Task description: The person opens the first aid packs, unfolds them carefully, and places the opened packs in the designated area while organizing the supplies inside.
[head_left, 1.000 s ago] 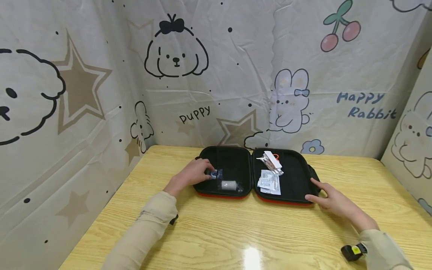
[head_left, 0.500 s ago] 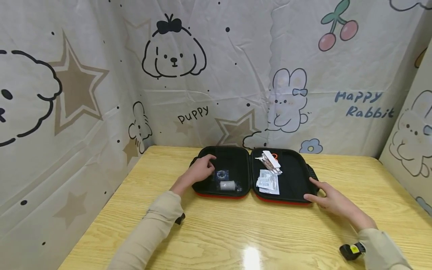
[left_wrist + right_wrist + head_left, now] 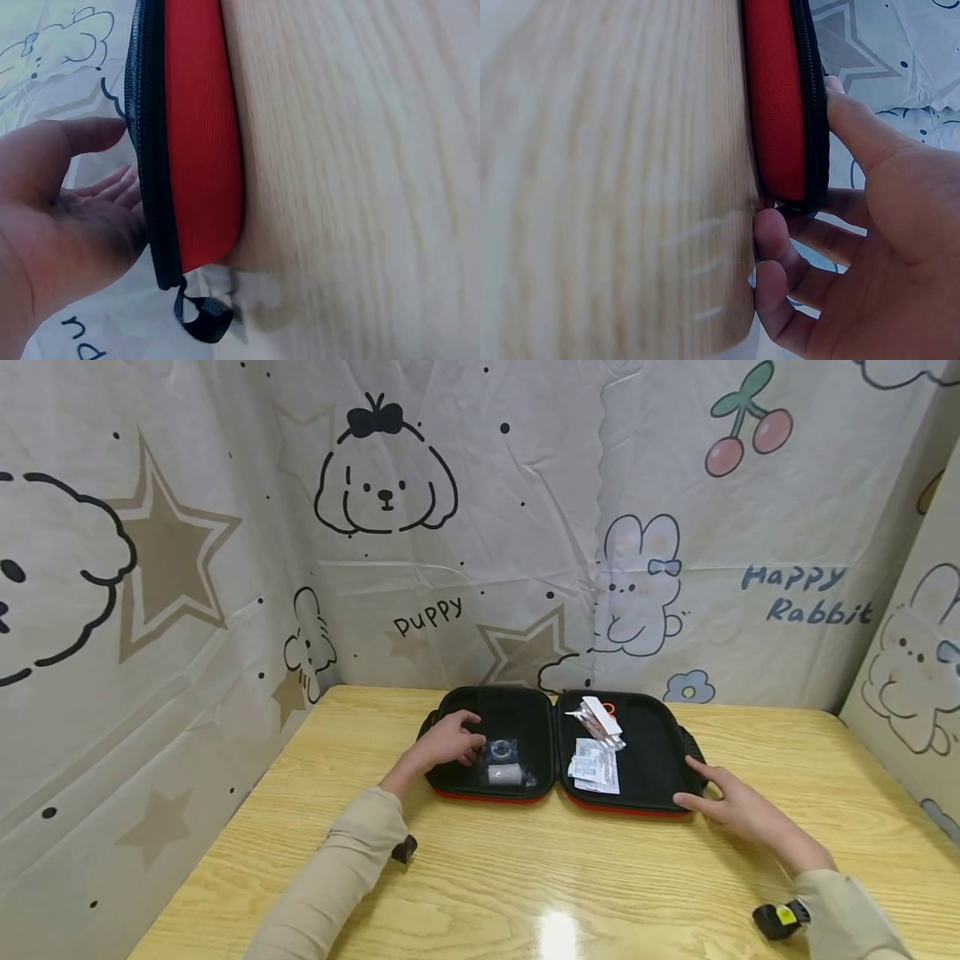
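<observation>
A red zip case (image 3: 517, 710) with black lining lies spread flat in the head view. In its left half are a small blue packet (image 3: 502, 750) and a white bandage roll (image 3: 505, 774) in clear wrap. My left hand (image 3: 450, 739) hangs over that half with loosely bent fingers, its fingertips right beside the blue packet. In the left wrist view the case wall (image 3: 199, 135) hides part of those fingers. At the right half's outer corner, my right hand (image 3: 742, 806) grips the edge, thumb on the rim (image 3: 814, 112) and fingers bent around the outside.
In the right half sit white paper packets (image 3: 596, 767), a bundle of slim wrapped sticks (image 3: 598, 722) and an orange-handled tool (image 3: 610, 708). A black handle (image 3: 692, 747) juts from the right side. Behind the wooden table (image 3: 480, 877) hangs a printed curtain (image 3: 525, 527).
My left hand let go of the blue packet, which now lies flat above the bandage roll. It then shifted slightly right, back towards the packet. The right hand keeps its hold.
</observation>
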`<state>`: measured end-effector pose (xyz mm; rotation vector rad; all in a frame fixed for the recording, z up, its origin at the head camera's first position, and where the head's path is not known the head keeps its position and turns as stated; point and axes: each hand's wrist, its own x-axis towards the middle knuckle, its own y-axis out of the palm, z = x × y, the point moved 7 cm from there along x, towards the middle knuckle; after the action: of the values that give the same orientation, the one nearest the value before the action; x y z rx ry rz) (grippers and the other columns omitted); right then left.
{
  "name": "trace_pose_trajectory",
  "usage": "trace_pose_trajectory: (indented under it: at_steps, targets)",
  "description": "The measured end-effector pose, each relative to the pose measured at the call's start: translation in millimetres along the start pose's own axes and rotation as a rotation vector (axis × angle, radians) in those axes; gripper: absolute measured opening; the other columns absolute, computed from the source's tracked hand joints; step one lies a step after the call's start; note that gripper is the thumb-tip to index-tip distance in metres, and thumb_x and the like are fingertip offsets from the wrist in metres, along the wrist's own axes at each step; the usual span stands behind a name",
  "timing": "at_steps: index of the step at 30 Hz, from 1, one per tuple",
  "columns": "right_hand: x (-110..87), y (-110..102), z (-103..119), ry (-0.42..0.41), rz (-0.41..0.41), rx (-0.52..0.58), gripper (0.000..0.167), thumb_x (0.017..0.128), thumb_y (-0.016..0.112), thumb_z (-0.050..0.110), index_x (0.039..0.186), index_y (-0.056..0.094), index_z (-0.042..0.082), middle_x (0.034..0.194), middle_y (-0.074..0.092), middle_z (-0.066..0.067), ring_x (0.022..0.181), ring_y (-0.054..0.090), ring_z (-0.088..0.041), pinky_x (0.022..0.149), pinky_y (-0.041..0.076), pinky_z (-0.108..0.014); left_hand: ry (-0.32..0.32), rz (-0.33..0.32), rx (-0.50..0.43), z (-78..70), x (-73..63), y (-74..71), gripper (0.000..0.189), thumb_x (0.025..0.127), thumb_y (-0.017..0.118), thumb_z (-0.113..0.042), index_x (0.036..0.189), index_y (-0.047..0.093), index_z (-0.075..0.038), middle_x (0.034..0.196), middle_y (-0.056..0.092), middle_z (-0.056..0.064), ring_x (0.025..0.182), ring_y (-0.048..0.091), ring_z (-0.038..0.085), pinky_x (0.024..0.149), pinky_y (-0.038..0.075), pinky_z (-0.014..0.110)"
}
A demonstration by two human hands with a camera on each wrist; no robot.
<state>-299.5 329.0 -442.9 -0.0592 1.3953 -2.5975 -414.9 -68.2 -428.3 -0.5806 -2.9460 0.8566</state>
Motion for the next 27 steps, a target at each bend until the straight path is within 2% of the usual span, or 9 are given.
trace_pose_trajectory:
  at_steps: [2, 5, 9, 11, 14, 18, 22, 27]
  targets:
    - [0.0, 0.0, -0.1, 0.005, 0.0, 0.002, 0.089, 0.095, 0.063, 0.048, 0.155, 0.023, -0.004, 0.14, 0.037, -0.036, 0.083, 0.058, -0.025, 0.083, 0.041, -0.044, 0.016, -0.039, 0.082, -3.0, -0.5, -3.6, 0.047, 0.096, 0.061, -0.012, 0.138, 0.048, 0.004, 0.099, 0.071, 0.017, 0.074, 0.07, 0.019, 0.068, 0.058, 0.033]
    - [0.5, -0.8, -0.7, 0.006, 0.003, -0.001, 0.089, 0.095, 0.062, 0.048, 0.155, 0.022, -0.004, 0.136, 0.038, -0.034, 0.07, 0.056, -0.018, 0.081, 0.039, -0.042, 0.064, -0.115, 0.235, -13.4, -2.0, -9.5, 0.04, 0.095, 0.063, -0.015, 0.132, 0.057, -0.001, 0.1, 0.071, 0.012, 0.082, 0.069, 0.02, 0.077, 0.056, 0.034]
    - [0.7, -1.5, -0.4, -0.005, -0.005, -0.012, 0.089, 0.095, 0.063, 0.048, 0.154, 0.024, -0.005, 0.143, 0.035, -0.038, 0.088, 0.057, -0.025, 0.084, 0.04, -0.045, 0.128, -0.144, 0.325, -27.2, -2.1, -7.7, 0.034, 0.096, 0.063, -0.017, 0.126, 0.062, -0.004, 0.105, 0.071, 0.011, 0.094, 0.066, 0.024, 0.09, 0.051, 0.041]
    - [0.5, -1.4, -0.1, -0.018, -0.013, -0.017, 0.088, 0.094, 0.064, 0.047, 0.153, 0.026, -0.006, 0.144, 0.034, -0.04, 0.098, 0.054, -0.032, 0.086, 0.041, -0.047, 0.155, -0.132, 0.334, -32.5, -0.8, -3.1, 0.032, 0.096, 0.063, -0.017, 0.125, 0.063, -0.004, 0.106, 0.07, 0.01, 0.097, 0.065, 0.024, 0.092, 0.05, 0.041]
    - [-0.2, -0.2, 0.7, -0.028, -0.017, -0.014, 0.088, 0.094, 0.064, 0.047, 0.152, 0.027, -0.007, 0.145, 0.034, -0.041, 0.103, 0.052, -0.035, 0.087, 0.042, -0.047, 0.195, -0.111, 0.339, -39.7, 2.3, 4.7, 0.03, 0.096, 0.062, -0.017, 0.124, 0.064, -0.004, 0.105, 0.07, 0.009, 0.097, 0.063, 0.022, 0.092, 0.05, 0.039]
    - [-0.5, 1.6, -0.7, -0.018, -0.01, -0.003, 0.088, 0.095, 0.064, 0.046, 0.153, 0.026, -0.007, 0.144, 0.036, -0.038, 0.09, 0.057, -0.026, 0.083, 0.041, -0.042, 0.235, -0.086, 0.335, -48.7, 6.8, 12.8, 0.029, 0.097, 0.061, -0.016, 0.123, 0.064, -0.004, 0.105, 0.069, 0.008, 0.096, 0.062, 0.021, 0.091, 0.05, 0.038]
    - [-0.1, 2.0, -1.4, -0.011, -0.003, 0.01, 0.088, 0.095, 0.063, 0.046, 0.154, 0.024, -0.006, 0.14, 0.037, -0.036, 0.076, 0.057, -0.018, 0.081, 0.04, -0.041, 0.261, -0.071, 0.331, -57.5, 11.1, 18.3, 0.029, 0.097, 0.061, -0.015, 0.124, 0.064, -0.003, 0.106, 0.068, 0.008, 0.096, 0.062, 0.021, 0.092, 0.05, 0.038]
    - [-0.1, 0.0, -0.3, -0.017, -0.014, -0.007, 0.089, 0.094, 0.063, 0.047, 0.153, 0.025, -0.007, 0.143, 0.035, -0.038, 0.091, 0.056, -0.026, 0.082, 0.04, -0.042, 0.291, -0.053, 0.344, -67.5, 17.6, 26.1, 0.028, 0.098, 0.06, -0.017, 0.123, 0.064, -0.005, 0.107, 0.068, 0.007, 0.096, 0.062, 0.018, 0.091, 0.051, 0.036]
